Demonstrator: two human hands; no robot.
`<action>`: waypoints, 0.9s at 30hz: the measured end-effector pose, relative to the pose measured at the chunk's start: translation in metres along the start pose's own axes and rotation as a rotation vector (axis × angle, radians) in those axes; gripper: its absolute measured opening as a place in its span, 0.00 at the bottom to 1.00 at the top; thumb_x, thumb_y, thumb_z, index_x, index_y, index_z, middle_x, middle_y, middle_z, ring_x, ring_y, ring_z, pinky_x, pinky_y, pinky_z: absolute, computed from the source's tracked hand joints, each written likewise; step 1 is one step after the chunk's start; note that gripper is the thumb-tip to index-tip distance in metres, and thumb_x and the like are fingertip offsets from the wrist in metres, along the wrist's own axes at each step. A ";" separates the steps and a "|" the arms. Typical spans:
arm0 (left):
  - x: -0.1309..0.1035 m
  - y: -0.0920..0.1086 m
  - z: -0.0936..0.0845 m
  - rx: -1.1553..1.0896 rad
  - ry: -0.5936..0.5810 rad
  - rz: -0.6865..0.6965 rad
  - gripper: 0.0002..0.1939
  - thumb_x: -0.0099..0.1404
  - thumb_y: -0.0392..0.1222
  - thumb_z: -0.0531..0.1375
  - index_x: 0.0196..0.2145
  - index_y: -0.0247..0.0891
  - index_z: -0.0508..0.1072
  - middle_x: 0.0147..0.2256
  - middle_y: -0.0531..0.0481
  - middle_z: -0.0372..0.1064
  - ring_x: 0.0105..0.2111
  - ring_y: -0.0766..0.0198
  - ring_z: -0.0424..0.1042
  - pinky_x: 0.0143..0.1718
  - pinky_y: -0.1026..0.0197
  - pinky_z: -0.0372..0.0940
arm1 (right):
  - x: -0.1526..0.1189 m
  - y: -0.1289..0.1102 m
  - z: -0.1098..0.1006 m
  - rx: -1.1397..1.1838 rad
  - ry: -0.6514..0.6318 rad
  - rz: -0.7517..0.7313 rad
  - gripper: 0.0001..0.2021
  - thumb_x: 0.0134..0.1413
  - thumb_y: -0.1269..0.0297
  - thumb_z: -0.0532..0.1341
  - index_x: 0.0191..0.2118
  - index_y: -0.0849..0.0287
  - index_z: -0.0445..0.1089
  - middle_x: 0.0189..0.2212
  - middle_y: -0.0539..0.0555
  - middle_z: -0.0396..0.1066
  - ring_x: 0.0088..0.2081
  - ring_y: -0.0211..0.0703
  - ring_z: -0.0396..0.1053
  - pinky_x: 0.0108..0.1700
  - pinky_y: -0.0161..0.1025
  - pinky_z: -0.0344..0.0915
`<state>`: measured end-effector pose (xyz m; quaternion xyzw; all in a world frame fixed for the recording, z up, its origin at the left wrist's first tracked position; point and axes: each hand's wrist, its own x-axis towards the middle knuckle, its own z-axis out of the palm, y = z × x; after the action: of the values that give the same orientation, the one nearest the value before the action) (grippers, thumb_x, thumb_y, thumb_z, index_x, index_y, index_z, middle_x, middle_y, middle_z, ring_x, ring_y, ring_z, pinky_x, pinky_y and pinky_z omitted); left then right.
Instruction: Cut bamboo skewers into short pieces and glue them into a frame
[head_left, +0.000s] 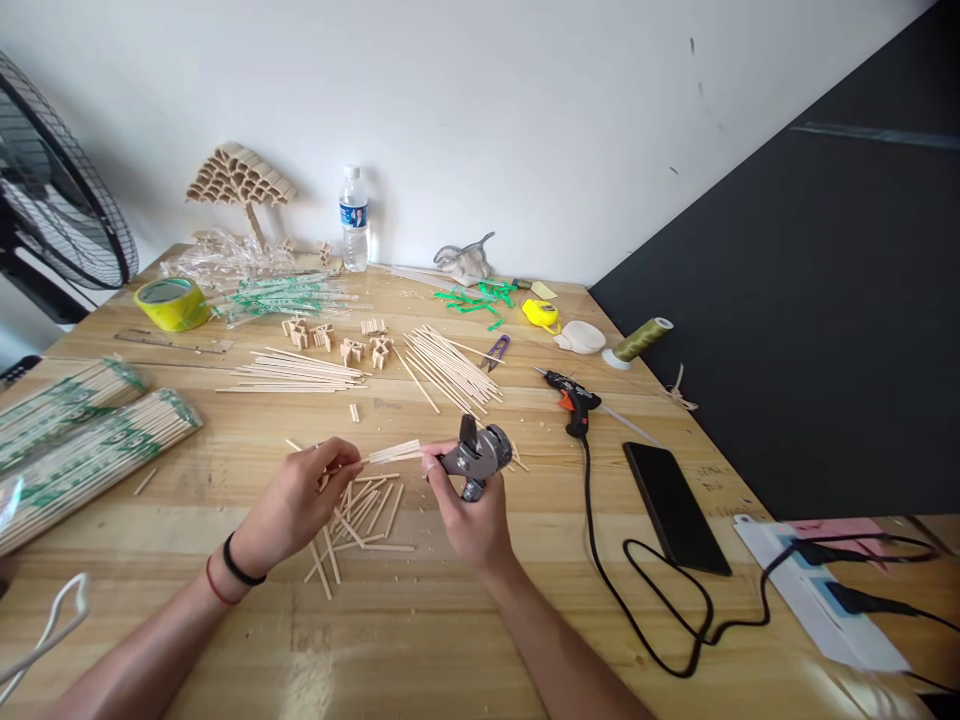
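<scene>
My left hand [307,490] is closed on one end of a few thin wooden sticks [394,453], held level above the table. At their other end is my right hand [476,510], gripping a grey metal cutter [472,462] with a black part on top; its thumb and fingertip also touch the sticks. Whether the cutter's jaws meet any stick cannot be made out. Below and between both hands lies a loose heap of short cut sticks [367,515]. Beyond them rest longer sticks in two piles, one at left [300,372] and one in the middle [450,365].
A black glue gun [574,400], its cable, and a phone [679,508] lie at right, near a power strip [821,600]. Packed sticks [112,450] lie at left. Small stick assemblies [352,350], yellow tape [172,304], a water bottle [354,220] and purple snips [496,352] stand farther back.
</scene>
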<state>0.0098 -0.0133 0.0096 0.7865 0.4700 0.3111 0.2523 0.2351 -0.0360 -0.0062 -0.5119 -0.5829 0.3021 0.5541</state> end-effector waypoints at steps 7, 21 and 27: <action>0.000 0.001 -0.002 -0.058 -0.093 -0.033 0.09 0.76 0.41 0.53 0.39 0.38 0.72 0.27 0.55 0.73 0.25 0.69 0.70 0.29 0.67 0.62 | 0.002 0.001 -0.001 0.013 0.010 0.039 0.08 0.64 0.61 0.63 0.39 0.58 0.79 0.34 0.55 0.81 0.37 0.48 0.78 0.46 0.43 0.73; -0.001 0.007 0.002 -0.044 -0.173 0.014 0.10 0.77 0.43 0.55 0.38 0.38 0.71 0.26 0.56 0.69 0.25 0.69 0.64 0.28 0.66 0.57 | 0.000 0.000 0.000 -0.080 -0.011 -0.083 0.06 0.65 0.65 0.62 0.38 0.58 0.76 0.34 0.55 0.80 0.38 0.47 0.78 0.43 0.39 0.71; -0.003 0.007 0.004 -0.036 -0.176 0.027 0.11 0.77 0.42 0.54 0.37 0.38 0.70 0.27 0.55 0.70 0.25 0.69 0.64 0.29 0.66 0.58 | -0.002 0.001 0.000 -0.124 -0.002 -0.080 0.04 0.64 0.64 0.63 0.39 0.57 0.73 0.32 0.52 0.77 0.33 0.43 0.75 0.38 0.37 0.70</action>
<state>0.0162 -0.0196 0.0109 0.8125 0.4298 0.2526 0.3022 0.2348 -0.0370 -0.0079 -0.5212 -0.6211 0.2433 0.5324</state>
